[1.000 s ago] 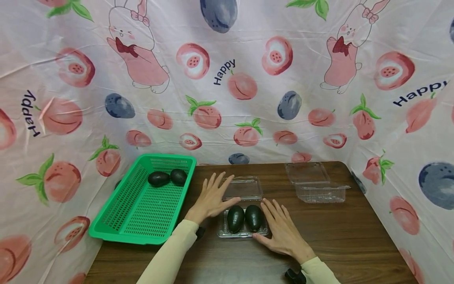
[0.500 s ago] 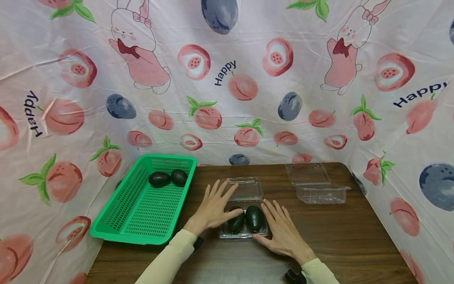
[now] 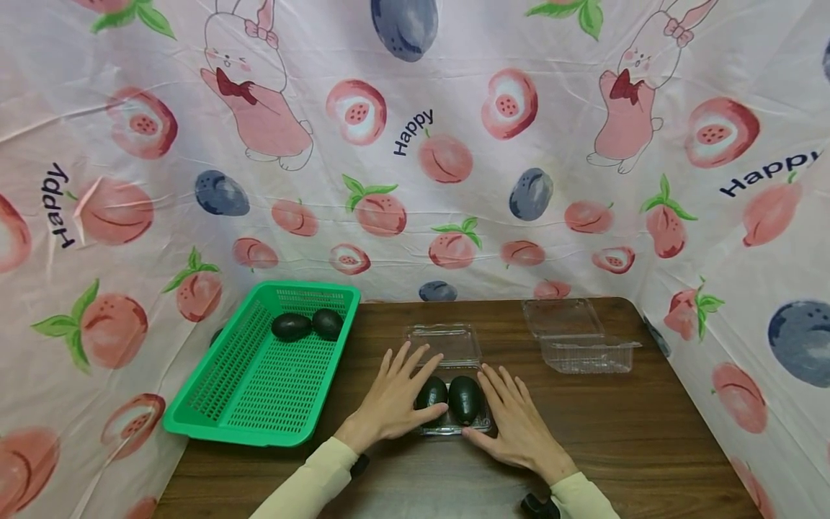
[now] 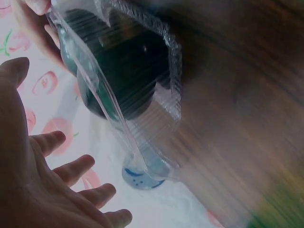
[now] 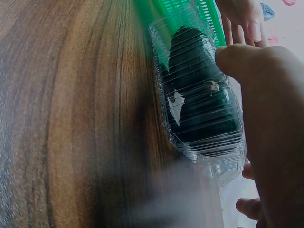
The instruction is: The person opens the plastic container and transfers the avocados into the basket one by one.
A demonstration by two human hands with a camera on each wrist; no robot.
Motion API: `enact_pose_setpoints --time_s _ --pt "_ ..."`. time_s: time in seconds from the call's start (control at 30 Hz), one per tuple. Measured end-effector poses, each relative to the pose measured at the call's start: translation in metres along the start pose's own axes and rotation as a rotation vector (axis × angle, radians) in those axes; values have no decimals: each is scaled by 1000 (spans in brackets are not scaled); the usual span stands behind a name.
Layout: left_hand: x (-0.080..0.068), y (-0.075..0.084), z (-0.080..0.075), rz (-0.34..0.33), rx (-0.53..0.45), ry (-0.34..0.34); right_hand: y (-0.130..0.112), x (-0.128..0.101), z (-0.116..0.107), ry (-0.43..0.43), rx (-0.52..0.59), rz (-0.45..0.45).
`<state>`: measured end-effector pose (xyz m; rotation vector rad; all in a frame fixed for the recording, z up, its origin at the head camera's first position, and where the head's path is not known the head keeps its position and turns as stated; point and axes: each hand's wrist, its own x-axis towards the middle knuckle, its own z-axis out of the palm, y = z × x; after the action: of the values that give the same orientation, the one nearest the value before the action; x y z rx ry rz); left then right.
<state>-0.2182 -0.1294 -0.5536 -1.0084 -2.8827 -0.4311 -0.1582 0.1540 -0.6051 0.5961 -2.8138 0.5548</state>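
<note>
A clear plastic clamshell box [image 3: 454, 429] lies open on the wooden table, its lid [image 3: 444, 342] folded back. Two dark avocados [image 3: 465, 398] lie side by side in it. My left hand [image 3: 393, 398] reaches in from the left with its fingers spread. The left avocado [image 3: 431, 391] sits between its index finger and thumb. My right hand [image 3: 516, 419] lies flat against the box's right side, thumb at the front corner. The left wrist view shows an open palm [image 4: 28, 185] beside the box [image 4: 142, 85]. In the right wrist view my thumb [image 5: 259, 76] rests at the box wall [image 5: 204, 128].
A green plastic basket [image 3: 259, 389] stands at the left with two more dark avocados [image 3: 290, 326] at its far end. A second clear clamshell box [image 3: 580, 344] sits open and empty at the back right. A fruit-patterned sheet [image 3: 415, 144] walls the table on three sides.
My left hand has slid back from the lid and to the right, and now spans the left avocado. The right hand has stayed in place.
</note>
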Motion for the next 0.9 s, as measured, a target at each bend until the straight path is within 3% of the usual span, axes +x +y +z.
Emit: enact_pose_setpoints --time_s 0.27,0.63,0.9 --pt "-7 7 7 14 30 16 1 0 2 5 -3 2" --pt "-12 13 16 35 67 103 0 0 1 10 12 9" --pt "-14 13 19 5 72 76 0 -1 1 7 -1 4"
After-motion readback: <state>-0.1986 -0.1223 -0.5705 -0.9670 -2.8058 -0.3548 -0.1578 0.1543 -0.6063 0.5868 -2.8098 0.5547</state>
